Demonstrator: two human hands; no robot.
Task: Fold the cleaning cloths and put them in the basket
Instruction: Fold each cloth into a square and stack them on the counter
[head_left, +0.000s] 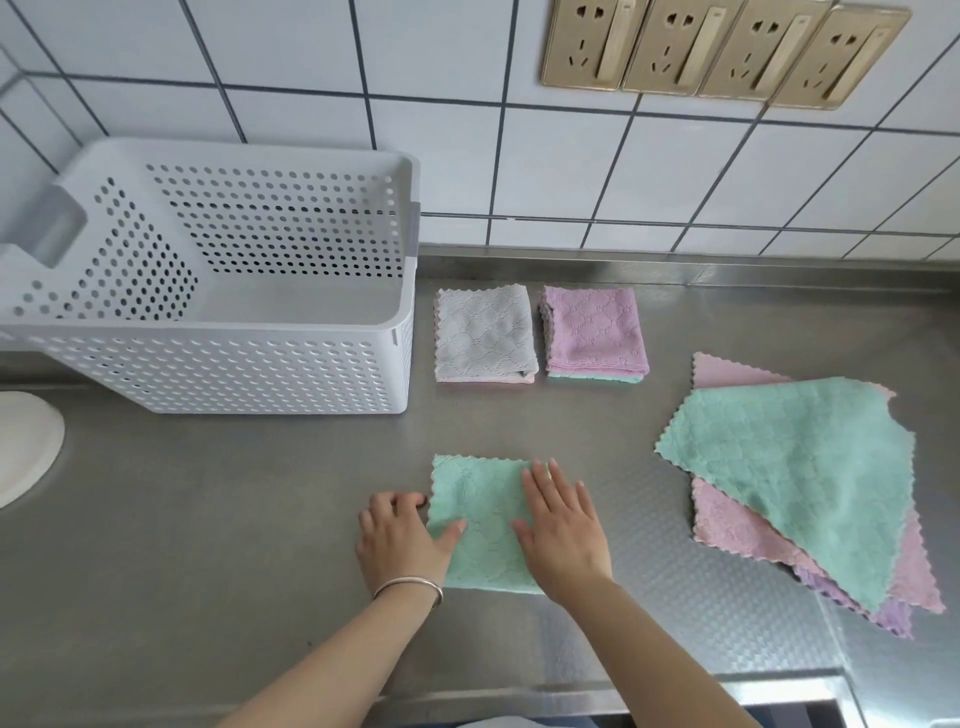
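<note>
1. Head view: the right hand (563, 530) is laid flat and open, palm down, fingers spread, on the right part of a folded green cloth (480, 525). Nothing is gripped by it.
2. The left hand (402, 538) is placed at the cloth's left edge. Its thumb is pressed on top of the cloth, while the fingers are curled at the edge; whether the edge is pinched cannot be told. A bracelet (410, 586) is worn on that wrist.
3. The green cloth is lying on the steel counter (208, 519), near its front edge, well apart from the basket (223, 364).
4. Behind the hands, two folded stacks are set side by side: a grey cloth (485, 332) on a pink one, just beside the basket's right wall, and a purple cloth (595, 327) on a green one, to its right.
5. To the right, unfolded cloths are piled loosely (795, 467): a green one on top, with pink and purple ones beneath.
6. The white perforated basket is seen at the back left, against the tiled wall (571, 171); no cloth is visible in it.
7. Four brass sockets (722, 49) are mounted on the wall above.
8. A white rounded object (26, 447) is partly seen at the left edge.
</note>
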